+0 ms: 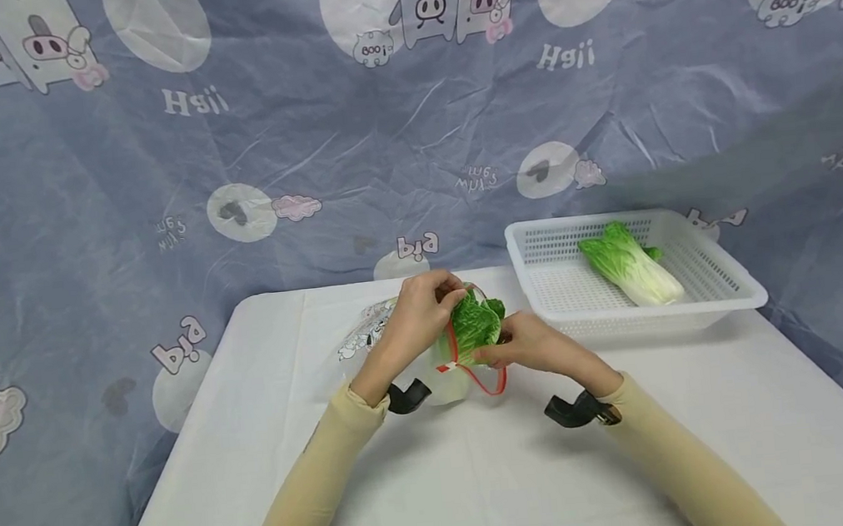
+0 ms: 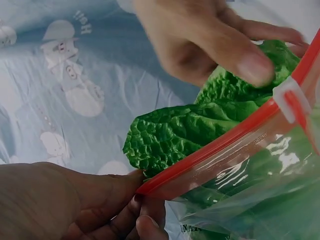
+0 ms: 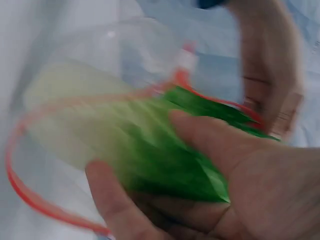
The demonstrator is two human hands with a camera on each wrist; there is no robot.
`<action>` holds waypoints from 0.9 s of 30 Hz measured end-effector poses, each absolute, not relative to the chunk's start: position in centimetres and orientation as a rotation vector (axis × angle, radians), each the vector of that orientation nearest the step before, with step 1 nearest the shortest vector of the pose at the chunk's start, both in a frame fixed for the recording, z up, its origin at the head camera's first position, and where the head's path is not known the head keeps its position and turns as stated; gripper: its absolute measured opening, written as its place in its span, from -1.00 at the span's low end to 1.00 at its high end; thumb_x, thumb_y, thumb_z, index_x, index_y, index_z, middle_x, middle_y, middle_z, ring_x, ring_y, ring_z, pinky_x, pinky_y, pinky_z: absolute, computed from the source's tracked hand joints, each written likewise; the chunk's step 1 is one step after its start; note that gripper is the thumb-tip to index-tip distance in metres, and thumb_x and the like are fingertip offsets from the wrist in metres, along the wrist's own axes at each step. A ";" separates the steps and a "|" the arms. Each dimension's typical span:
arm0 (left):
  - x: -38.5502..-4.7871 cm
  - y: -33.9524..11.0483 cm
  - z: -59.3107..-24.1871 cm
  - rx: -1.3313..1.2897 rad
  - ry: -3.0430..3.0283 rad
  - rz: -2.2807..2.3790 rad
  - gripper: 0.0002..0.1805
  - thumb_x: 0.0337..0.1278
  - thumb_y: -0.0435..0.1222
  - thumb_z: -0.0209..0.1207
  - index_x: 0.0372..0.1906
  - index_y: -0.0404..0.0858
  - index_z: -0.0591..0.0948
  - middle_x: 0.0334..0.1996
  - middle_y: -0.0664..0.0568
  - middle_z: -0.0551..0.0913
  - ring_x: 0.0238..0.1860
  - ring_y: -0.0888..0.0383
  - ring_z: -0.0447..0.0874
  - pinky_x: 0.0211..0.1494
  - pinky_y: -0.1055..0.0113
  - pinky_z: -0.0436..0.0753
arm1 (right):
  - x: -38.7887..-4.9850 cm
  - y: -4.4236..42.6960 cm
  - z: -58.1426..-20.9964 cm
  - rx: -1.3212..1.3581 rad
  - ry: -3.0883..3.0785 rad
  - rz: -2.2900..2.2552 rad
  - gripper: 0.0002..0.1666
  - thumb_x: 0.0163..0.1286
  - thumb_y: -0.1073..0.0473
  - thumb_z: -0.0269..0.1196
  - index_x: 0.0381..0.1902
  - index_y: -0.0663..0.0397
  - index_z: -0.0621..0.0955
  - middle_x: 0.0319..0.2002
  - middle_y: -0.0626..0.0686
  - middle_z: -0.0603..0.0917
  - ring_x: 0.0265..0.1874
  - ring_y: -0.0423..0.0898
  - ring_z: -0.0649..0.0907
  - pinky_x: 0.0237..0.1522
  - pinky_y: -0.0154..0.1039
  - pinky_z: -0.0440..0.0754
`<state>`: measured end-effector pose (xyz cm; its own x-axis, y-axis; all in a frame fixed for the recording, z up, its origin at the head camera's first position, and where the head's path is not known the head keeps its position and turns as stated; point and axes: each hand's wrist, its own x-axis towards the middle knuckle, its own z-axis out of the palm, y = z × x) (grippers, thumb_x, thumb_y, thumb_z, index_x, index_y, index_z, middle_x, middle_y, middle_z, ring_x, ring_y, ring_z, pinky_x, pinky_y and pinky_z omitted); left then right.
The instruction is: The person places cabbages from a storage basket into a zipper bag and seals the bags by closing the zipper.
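Observation:
A clear zip bag with a red rim (image 2: 215, 155) and a white slider (image 2: 290, 100) holds a leafy cabbage (image 1: 475, 325), whose green leaves (image 2: 170, 132) stick out past the rim. My left hand (image 1: 420, 313) pinches one end of the red rim between thumb and fingers. Around the cabbage (image 3: 150, 145) curl the thumb and fingers of my right hand (image 1: 537, 343), at the bag's mouth. The pale end of the cabbage lies inside the bag, seen through the plastic in the right wrist view.
A white perforated basket (image 1: 640, 319) stands at the back right of the white table (image 1: 485, 475), with another cabbage (image 1: 636, 269) lying in it. Clear printed plastic (image 1: 360, 335) lies left of my left hand. A patterned blue cloth (image 1: 350, 135) hangs behind the table.

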<state>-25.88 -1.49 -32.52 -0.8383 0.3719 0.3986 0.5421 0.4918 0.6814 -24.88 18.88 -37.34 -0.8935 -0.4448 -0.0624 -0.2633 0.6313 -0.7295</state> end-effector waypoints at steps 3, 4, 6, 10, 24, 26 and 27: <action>-26.2 -1.5 -32.5 -0.785 -2.539 -1.281 -0.88 0.30 -0.32 0.17 -0.26 -0.28 0.67 -0.43 0.00 0.68 -0.52 0.20 0.50 -0.43 0.40 0.48 | -25.0 20.8 -36.0 -0.572 2.585 -1.106 -0.73 0.31 0.05 0.29 -0.33 0.18 0.68 -0.40 0.12 0.75 -0.39 -0.01 0.76 -0.33 -0.20 0.69; -26.2 -1.5 -32.5 -0.784 -2.536 -1.283 -0.88 0.30 -0.32 0.17 -0.27 -0.28 0.67 -0.43 0.00 0.68 -0.52 0.20 0.49 -0.44 0.40 0.48 | -25.2 21.4 -35.7 -0.564 2.578 -1.115 -0.77 0.33 0.11 0.26 -0.29 0.21 0.67 -0.39 0.14 0.74 -0.40 -0.02 0.76 -0.30 -0.17 0.71; -26.3 -1.5 -32.5 -0.787 -2.532 -1.282 -0.88 0.30 -0.32 0.17 -0.28 -0.29 0.67 -0.44 0.00 0.67 -0.53 0.20 0.48 -0.44 0.41 0.47 | -25.6 22.4 -35.5 -0.536 2.601 -1.142 -0.83 0.36 0.21 0.21 -0.23 0.24 0.65 -0.39 0.15 0.72 -0.43 -0.04 0.75 -0.31 -0.19 0.72; -26.2 -1.6 -32.5 -0.788 -2.538 -1.294 -0.87 0.29 -0.31 0.18 -0.28 -0.30 0.67 -0.45 -0.01 0.67 -0.52 0.20 0.47 -0.44 0.41 0.46 | -26.7 23.1 -36.3 -0.584 2.668 -1.256 -0.76 0.36 0.34 0.17 -0.03 0.27 0.58 -0.29 0.22 0.68 -0.39 -0.02 0.75 -0.33 -0.24 0.71; -25.9 -2.0 -32.2 -0.818 -2.577 -1.287 -0.87 0.30 -0.29 0.17 -0.28 -0.27 0.66 -0.44 0.00 0.67 -0.50 0.19 0.47 -0.40 0.38 0.45 | -28.1 21.9 -38.6 -0.724 2.945 -1.037 -0.61 0.22 0.27 0.37 0.03 0.17 0.60 -0.08 0.21 0.57 -0.25 0.02 0.70 -0.25 -0.18 0.67; -25.9 -2.2 -32.2 -0.819 -2.579 -1.292 -0.86 0.31 -0.28 0.16 -0.27 -0.27 0.66 -0.43 0.00 0.68 -0.48 0.19 0.49 -0.38 0.37 0.47 | -28.2 21.9 -38.7 -0.744 2.935 -1.038 -0.64 0.23 0.26 0.36 0.00 0.14 0.61 -0.06 0.18 0.60 -0.22 0.03 0.71 -0.22 -0.17 0.68; -25.9 -2.3 -32.2 -0.817 -2.578 -1.291 -0.86 0.31 -0.28 0.16 -0.27 -0.27 0.67 -0.43 0.01 0.68 -0.47 0.19 0.50 -0.37 0.37 0.48 | -28.2 21.9 -38.8 -0.777 2.927 -1.063 -0.67 0.24 0.26 0.36 -0.03 0.13 0.63 -0.07 0.15 0.63 -0.21 0.03 0.72 -0.20 -0.17 0.69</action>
<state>-25.93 -2.25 -32.18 -0.8419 0.4044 0.3574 0.5284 0.4829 0.6983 -28.21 21.85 -38.80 -0.8805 -0.4188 0.2221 -0.4637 0.6635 -0.5871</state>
